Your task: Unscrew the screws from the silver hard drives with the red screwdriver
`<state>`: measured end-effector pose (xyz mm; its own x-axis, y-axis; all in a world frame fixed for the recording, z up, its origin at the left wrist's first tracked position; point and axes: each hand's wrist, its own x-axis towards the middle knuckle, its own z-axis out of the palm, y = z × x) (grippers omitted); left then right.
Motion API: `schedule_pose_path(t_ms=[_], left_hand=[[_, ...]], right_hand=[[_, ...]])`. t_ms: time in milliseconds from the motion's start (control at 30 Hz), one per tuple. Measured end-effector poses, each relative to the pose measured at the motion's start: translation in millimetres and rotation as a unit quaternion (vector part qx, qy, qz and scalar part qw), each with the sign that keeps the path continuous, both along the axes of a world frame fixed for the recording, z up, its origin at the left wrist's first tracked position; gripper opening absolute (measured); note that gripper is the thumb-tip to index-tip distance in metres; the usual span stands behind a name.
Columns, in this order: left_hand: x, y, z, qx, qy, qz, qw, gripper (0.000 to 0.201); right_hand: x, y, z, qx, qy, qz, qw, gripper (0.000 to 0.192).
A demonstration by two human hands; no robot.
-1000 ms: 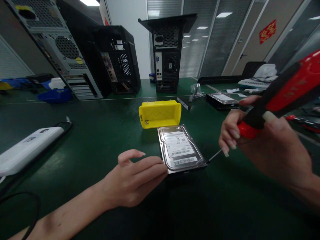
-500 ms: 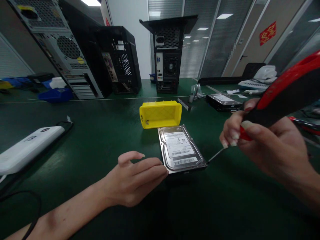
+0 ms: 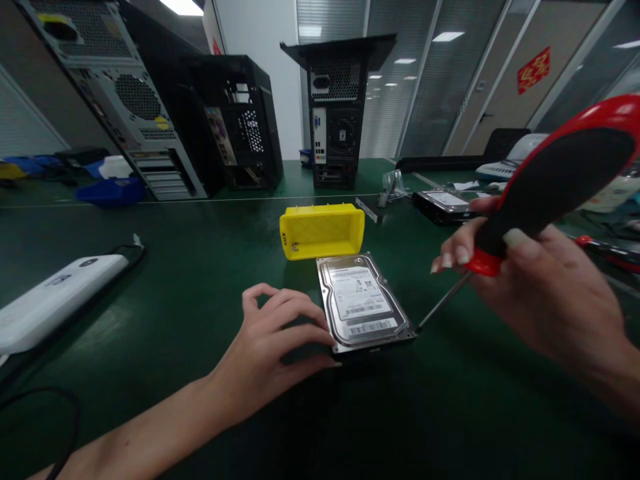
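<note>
At far left, a white box (image 3: 60, 300), lying aslant on a dark green table (image 3: 200, 267). Behind it, a blue bin (image 3: 113, 193), then a large computer case (image 3: 143, 107), leaning in view with its grey back showing, and a black case (image 3: 235, 127) just beside.

Next, nearer, the left hand (image 3: 280, 333), with fingers bent and apart: fingertips at the near left corner of a hard drive (image 3: 363, 300), thumb low by its front edge. Cannot tell whether pinching that corner or only resting against it.

Behind the drive, a yellow tray (image 3: 323, 233), with small metal bits (image 3: 295, 247) inside at its left end. Farther back, an upright computer tower (image 3: 335, 113).

In the middle, the hard drive itself: lies flat on the table, label up, far edge right by the tray. Beyond to the right, a small dark block (image 3: 370, 209), a clear plastic piece (image 3: 395, 183) and a second drive (image 3: 444, 205).

At right, the right hand (image 3: 555, 293), wrapped around the red and black handle of a screwdriver (image 3: 565, 173), with its shaft slanted down leftward and its tip at the hard drive's near right corner. Past that, a red and black tool (image 3: 607, 250), partly hidden.
</note>
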<state>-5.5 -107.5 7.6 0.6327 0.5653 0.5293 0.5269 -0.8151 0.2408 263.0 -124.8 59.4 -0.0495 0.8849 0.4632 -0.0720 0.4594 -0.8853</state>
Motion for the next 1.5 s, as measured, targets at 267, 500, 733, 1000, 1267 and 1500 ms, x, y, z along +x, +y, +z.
schedule_pose_path(t_ms=[267, 500, 733, 1000, 1267, 1500], left_hand=[[11.8, -0.5, 1.1, -0.094, -0.001, 0.050, 0.994, 0.015], [12.0, 0.8, 1.5, -0.160, -0.003, 0.048, 0.986, 0.014], [10.4, 3.0, -0.3, -0.192, -0.007, 0.043, 0.980, 0.012], [9.6, 4.7, -0.9, -0.225, -0.011, 0.040, 0.974, 0.014], [10.8, 3.7, -2.0, -0.216, -0.008, 0.047, 0.975, 0.013], [7.3, 5.5, -1.4, -0.235, -0.001, 0.031, 0.971, 0.012]], right_hand=[[-3.0, 3.1, 2.7, 0.022, -0.009, 0.001, 1.000, 0.010], [-6.7, -3.4, 5.9, 0.001, 0.024, 0.004, 1.000, 0.042], [-2.2, 2.0, 3.9, -0.008, 0.022, -0.014, 1.000, 0.022], [-0.2, 3.3, 7.6, 0.002, 0.031, -0.001, 1.000, 0.024], [5.1, 2.9, 12.1, -0.031, 0.030, -0.006, 0.999, 0.043], [5.7, 8.7, 7.7, -0.001, 0.001, -0.068, 0.998, 0.004]])
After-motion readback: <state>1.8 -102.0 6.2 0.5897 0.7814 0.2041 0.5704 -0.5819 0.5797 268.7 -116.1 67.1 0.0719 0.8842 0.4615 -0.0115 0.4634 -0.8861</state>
